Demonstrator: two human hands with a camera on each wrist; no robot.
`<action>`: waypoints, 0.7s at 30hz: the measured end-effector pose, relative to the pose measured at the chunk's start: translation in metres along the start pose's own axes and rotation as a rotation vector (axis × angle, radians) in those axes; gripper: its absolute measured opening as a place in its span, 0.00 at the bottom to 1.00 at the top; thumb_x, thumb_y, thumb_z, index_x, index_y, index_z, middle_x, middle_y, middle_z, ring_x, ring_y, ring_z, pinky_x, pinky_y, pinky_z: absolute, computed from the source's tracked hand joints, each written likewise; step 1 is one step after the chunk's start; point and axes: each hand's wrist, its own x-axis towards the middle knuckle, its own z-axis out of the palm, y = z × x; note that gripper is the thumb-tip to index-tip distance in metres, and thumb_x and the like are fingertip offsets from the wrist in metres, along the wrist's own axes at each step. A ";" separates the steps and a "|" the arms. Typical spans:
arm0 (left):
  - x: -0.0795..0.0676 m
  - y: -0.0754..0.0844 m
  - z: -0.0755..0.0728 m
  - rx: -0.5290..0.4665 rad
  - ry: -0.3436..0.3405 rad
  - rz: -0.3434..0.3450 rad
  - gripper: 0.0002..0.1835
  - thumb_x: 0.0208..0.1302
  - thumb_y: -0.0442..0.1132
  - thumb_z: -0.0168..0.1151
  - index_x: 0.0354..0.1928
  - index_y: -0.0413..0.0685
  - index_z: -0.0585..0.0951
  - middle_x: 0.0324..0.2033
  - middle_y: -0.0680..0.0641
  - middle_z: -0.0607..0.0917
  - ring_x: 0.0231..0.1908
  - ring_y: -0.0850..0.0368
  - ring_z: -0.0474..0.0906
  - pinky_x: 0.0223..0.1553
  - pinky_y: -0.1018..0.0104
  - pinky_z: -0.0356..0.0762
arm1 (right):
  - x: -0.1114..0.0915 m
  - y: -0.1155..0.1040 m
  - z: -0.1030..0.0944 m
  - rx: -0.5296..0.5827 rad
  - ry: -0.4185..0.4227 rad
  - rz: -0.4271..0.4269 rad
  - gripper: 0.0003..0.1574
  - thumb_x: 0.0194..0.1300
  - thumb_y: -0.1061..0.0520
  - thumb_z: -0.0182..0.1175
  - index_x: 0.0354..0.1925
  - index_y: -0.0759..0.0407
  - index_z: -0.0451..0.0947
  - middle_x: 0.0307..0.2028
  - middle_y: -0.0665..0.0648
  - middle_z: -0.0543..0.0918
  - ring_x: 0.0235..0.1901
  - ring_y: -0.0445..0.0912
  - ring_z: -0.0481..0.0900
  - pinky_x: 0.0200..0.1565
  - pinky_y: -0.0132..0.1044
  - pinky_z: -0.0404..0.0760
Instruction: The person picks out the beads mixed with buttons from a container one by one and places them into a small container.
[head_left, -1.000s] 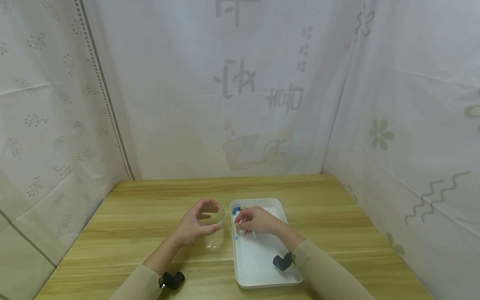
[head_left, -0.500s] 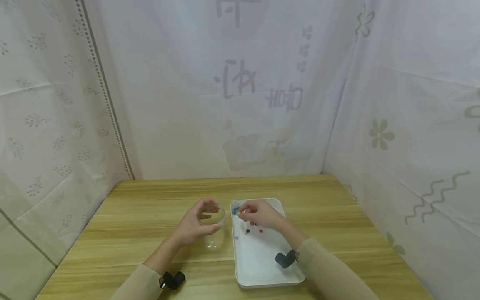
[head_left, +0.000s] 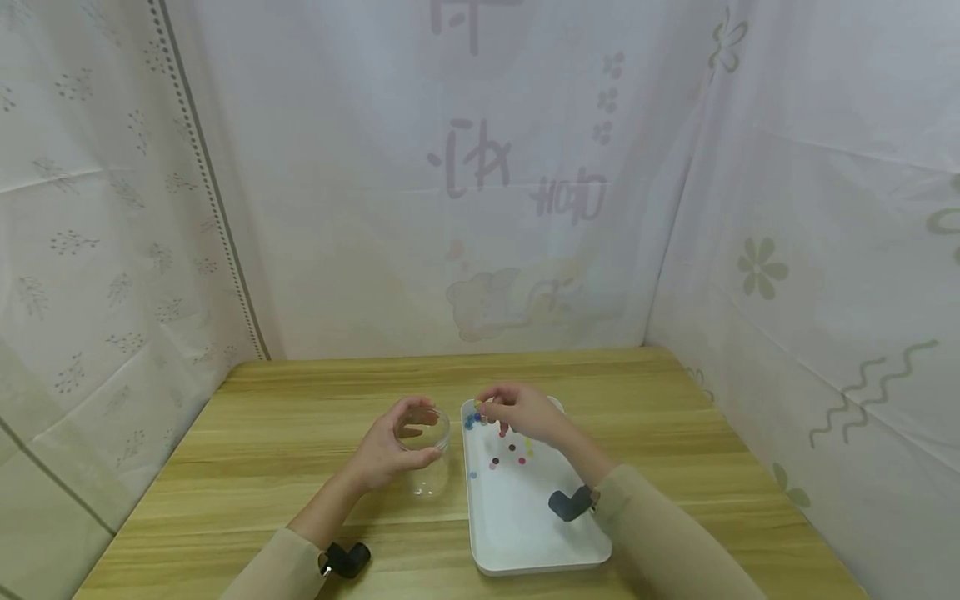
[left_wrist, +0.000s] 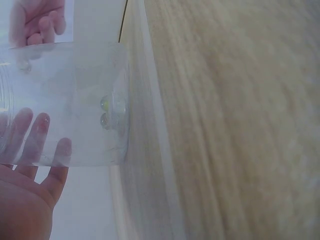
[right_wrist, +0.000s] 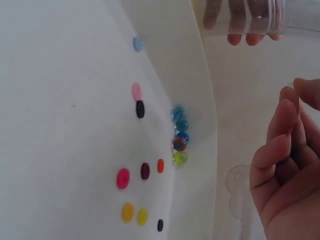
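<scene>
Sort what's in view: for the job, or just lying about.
Seemingly in use:
clear cylindrical plastic jar, in left hand
small yellow-green piece, in right hand
round coloured glass marbles
rectangular white tray

Probably just lying about:
flat, coloured discs

Table yel-brn w/ wood grain; tray wht; jar clear. Marbles blue, teal, yel-grn, one red/blue mix; discs pink, blk, maroon, orange, yel. Cloth wht w/ grn flwrs.
</scene>
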 end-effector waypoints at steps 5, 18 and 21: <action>0.001 0.003 0.000 -0.002 0.002 -0.008 0.39 0.64 0.39 0.80 0.72 0.38 0.72 0.65 0.37 0.85 0.68 0.36 0.81 0.67 0.37 0.80 | 0.004 -0.010 -0.003 -0.002 0.016 -0.021 0.18 0.76 0.44 0.69 0.57 0.50 0.88 0.37 0.61 0.89 0.37 0.71 0.84 0.35 0.48 0.84; -0.002 0.004 0.001 0.002 -0.012 -0.014 0.40 0.65 0.41 0.79 0.74 0.39 0.71 0.66 0.36 0.84 0.68 0.36 0.80 0.68 0.33 0.79 | 0.005 -0.044 0.005 0.026 -0.002 -0.117 0.17 0.77 0.47 0.68 0.57 0.53 0.88 0.33 0.49 0.88 0.33 0.63 0.85 0.29 0.38 0.80; -0.003 0.004 0.000 0.000 -0.015 -0.017 0.40 0.65 0.41 0.79 0.75 0.39 0.70 0.66 0.37 0.84 0.68 0.36 0.80 0.68 0.34 0.79 | 0.003 -0.054 0.009 0.042 -0.023 -0.134 0.16 0.77 0.49 0.68 0.57 0.54 0.87 0.33 0.50 0.88 0.29 0.53 0.84 0.29 0.35 0.79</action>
